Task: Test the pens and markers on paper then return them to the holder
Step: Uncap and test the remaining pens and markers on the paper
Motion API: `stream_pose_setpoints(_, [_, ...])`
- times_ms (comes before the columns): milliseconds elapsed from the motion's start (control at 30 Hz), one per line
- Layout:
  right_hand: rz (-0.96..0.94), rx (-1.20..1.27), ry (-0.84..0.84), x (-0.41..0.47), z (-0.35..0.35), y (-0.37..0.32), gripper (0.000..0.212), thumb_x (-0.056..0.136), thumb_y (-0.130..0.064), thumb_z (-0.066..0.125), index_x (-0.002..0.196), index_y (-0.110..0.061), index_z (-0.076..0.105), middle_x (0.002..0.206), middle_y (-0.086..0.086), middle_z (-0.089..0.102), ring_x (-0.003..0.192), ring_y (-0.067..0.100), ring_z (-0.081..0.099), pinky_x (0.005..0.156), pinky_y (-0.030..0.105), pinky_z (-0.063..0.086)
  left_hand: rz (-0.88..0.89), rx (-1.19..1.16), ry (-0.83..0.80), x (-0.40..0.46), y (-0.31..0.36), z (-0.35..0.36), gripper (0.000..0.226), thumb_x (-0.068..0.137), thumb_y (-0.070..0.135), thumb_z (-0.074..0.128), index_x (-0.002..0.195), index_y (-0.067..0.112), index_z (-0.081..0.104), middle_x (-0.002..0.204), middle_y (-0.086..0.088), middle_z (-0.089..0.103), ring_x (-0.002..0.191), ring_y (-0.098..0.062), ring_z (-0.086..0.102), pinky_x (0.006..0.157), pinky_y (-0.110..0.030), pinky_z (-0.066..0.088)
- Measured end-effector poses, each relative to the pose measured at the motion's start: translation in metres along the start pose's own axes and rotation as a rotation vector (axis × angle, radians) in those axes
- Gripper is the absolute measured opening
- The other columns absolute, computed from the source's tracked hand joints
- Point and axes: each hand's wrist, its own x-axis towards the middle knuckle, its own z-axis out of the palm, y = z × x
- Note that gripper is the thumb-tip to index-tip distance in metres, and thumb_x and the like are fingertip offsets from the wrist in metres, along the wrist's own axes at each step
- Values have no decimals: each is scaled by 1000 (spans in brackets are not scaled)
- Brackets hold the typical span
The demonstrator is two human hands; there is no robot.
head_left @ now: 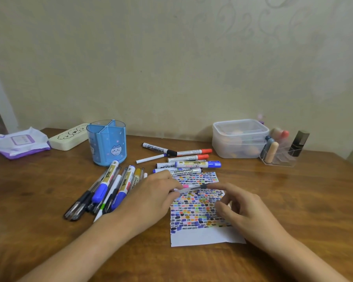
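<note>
A thin clear pen with a pink section point(192, 187) is held level over the paper point(200, 208), which is covered in small coloured test marks. My left hand point(151, 198) pinches its left end and my right hand point(240, 206) pinches its dark right end. The blue translucent holder point(107, 142) stands at the back left with nothing visible inside. A pile of pens and blue-capped markers point(106, 188) lies left of my left hand. Behind the paper lies a second group of whiteboard markers point(183, 159) with red, blue and black caps.
A cream pencil case point(67, 136) and a pack of wipes point(20, 142) lie at the back left of the wooden table point(49, 200). A lidded plastic box point(239, 138) and a clear organiser with small bottles point(279, 151) stand at the back right.
</note>
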Motion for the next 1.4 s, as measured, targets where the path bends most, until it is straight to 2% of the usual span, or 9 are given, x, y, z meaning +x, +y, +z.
stream_pose_setpoints(200, [11, -27, 2, 1, 2, 0, 48, 96, -30, 65, 135, -53, 49, 95, -28, 67, 68, 2, 59, 61, 17, 46, 51, -107, 76, -2, 5, -4, 27, 98, 34, 58, 122, 32, 69, 90, 26, 49, 91, 7, 50, 70, -8, 38])
stream_pose_setpoints(400, [48, -44, 101, 1, -4, 0, 20, 89, -37, 73, 107, -43, 65, 89, -28, 67, 61, 4, 59, 54, 19, 45, 163, -179, 92, -5, 9, -7, 28, 93, 39, 63, 119, 33, 70, 92, 23, 55, 90, 2, 54, 66, -14, 44])
stream_pose_setpoints(567, [106, -86, 184, -1, -10, -1, 6, 91, -35, 70, 92, -36, 64, 80, -27, 67, 69, -7, 61, 52, 18, 44, 148, -99, -98, -6, 7, -10, 54, 88, 62, 55, 140, 50, 43, 107, 24, 51, 94, 6, 50, 75, -18, 48])
stream_pose_setpoints(700, [114, 230, 212, -1, -9, -9, 11, 98, -19, 58, 88, -23, 60, 67, -6, 69, 55, 3, 59, 55, 23, 47, 137, -114, -101, -6, 7, -8, 54, 88, 68, 43, 138, 48, 47, 107, 24, 53, 99, 9, 47, 74, -12, 40])
stream_pose_setpoints(767, [143, 511, 108, -4, -9, -22, 17, 99, -15, 57, 82, -13, 58, 61, 4, 63, 45, 9, 47, 46, 16, 37, 155, -126, -91, -7, 9, -8, 55, 87, 69, 40, 137, 47, 48, 109, 23, 54, 102, 7, 47, 75, -9, 39])
stream_pose_setpoints(833, [189, 712, -17, -8, -9, -32, 25, 95, -27, 55, 77, -10, 59, 58, 11, 56, 43, 11, 30, 41, 16, 25, 185, -132, -93, -9, 13, -7, 54, 88, 68, 44, 136, 44, 51, 113, 23, 55, 105, 8, 46, 78, -6, 37])
stream_pose_setpoints(1033, [226, 748, -118, -13, -1, -41, 9, 100, -11, 52, 101, -3, 56, 59, 7, 62, 50, 14, 22, 44, 18, 22, 279, -149, -106, -11, 23, -6, 22, 95, 45, 59, 113, 32, 65, 98, 15, 62, 92, 0, 49, 71, -13, 38])
stream_pose_setpoints(1267, [197, 656, -94, -13, -1, -42, 39, 86, -39, 59, 94, -1, 64, 72, 8, 74, 48, 15, 38, 46, 15, 35, 224, -111, -148, -13, 23, -7, 16, 103, 39, 43, 102, 28, 54, 91, 13, 53, 86, -7, 46, 72, -30, 42])
stream_pose_setpoints(1400, [141, 623, -94, -14, 2, -40, 42, 94, -50, 60, 82, -12, 70, 74, 10, 73, 52, 17, 40, 47, 17, 33, 247, -109, -136, -16, 28, -7, 24, 106, 41, 31, 95, 26, 47, 87, 8, 52, 81, -11, 45, 71, -34, 40])
